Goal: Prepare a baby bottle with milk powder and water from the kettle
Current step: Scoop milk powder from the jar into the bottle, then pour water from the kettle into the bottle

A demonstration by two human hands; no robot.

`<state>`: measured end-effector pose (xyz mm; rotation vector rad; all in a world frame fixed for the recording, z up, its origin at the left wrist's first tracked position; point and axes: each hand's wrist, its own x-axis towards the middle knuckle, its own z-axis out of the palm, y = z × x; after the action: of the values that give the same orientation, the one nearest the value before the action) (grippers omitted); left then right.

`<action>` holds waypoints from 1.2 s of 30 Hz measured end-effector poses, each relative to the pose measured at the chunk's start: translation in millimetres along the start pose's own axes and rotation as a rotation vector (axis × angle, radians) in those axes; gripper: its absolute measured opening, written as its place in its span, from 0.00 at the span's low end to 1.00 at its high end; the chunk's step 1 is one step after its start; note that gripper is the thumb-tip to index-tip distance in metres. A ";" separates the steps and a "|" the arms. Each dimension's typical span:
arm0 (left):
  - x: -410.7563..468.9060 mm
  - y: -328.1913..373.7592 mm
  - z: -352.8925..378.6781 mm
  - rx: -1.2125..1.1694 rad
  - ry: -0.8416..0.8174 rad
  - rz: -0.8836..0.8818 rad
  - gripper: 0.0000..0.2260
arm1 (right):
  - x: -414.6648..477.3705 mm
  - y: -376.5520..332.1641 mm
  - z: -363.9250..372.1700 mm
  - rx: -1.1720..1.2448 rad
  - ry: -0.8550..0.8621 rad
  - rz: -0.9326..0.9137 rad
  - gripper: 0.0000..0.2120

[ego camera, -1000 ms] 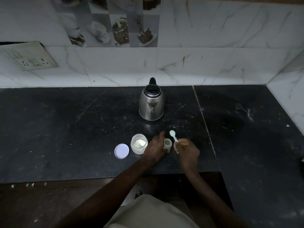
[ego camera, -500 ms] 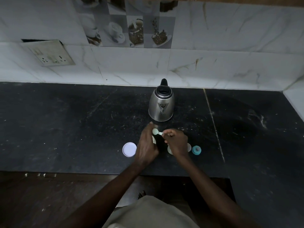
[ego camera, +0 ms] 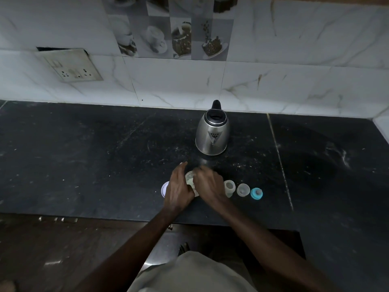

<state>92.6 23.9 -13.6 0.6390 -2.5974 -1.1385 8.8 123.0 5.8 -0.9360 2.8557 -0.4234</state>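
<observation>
The clear milk powder jar [ego camera: 188, 178] stands on the black counter [ego camera: 84, 165], and my left hand [ego camera: 179, 187] grips its left side. My right hand [ego camera: 208, 182] is closed over the jar's mouth; the pale green spoon it holds is hidden under the fingers. Just right of that hand stands the small open baby bottle [ego camera: 229, 186]. Further right lie a clear cap [ego camera: 243, 189] and the blue teat ring [ego camera: 256, 193]. The steel kettle [ego camera: 212, 135] stands behind the hands, spout toward me.
The jar's white lid [ego camera: 164, 189] lies flat at the left of my left hand. A tiled wall with a socket plate [ego camera: 71, 66] rises behind the counter. The counter's front edge runs just below my wrists.
My right hand has brought the spoon down from above the bottle into the jar's mouth. My left hand has stayed on the jar. The camera has shifted, bringing the cap and teat ring into view.
</observation>
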 end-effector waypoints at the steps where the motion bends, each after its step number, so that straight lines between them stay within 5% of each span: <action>1: 0.9 4.3 2.2 -0.012 -0.001 0.009 0.32 | -1.1 5.8 -6.0 0.027 0.053 0.024 0.08; 5: 6.3 21.7 15.5 -0.038 -0.037 0.126 0.35 | -4.4 52.0 -31.8 0.197 0.217 0.261 0.12; 11: 9.4 48.8 46.0 -0.054 -0.232 0.200 0.35 | -16.8 123.8 -48.8 0.314 0.241 0.576 0.12; 16: 26.2 63.4 57.6 -0.067 -0.238 0.111 0.33 | 22.3 116.9 -64.7 0.466 0.177 0.472 0.08; 22: 121.0 93.0 23.0 -0.270 0.138 -0.140 0.19 | 140.7 92.9 -118.1 0.624 0.115 0.505 0.20; 28: 193.0 107.0 11.7 -0.350 -0.041 -0.218 0.21 | 210.0 87.1 -133.3 0.832 -0.067 0.580 0.33; 36: 212.3 102.7 24.5 -0.586 -0.107 -0.476 0.24 | 238.4 83.2 -113.3 1.065 -0.179 0.611 0.23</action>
<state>-133.4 -0.1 54.1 1.0909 -2.0537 -2.0081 -251.1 71.7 86.1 0.0882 2.0504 -1.4253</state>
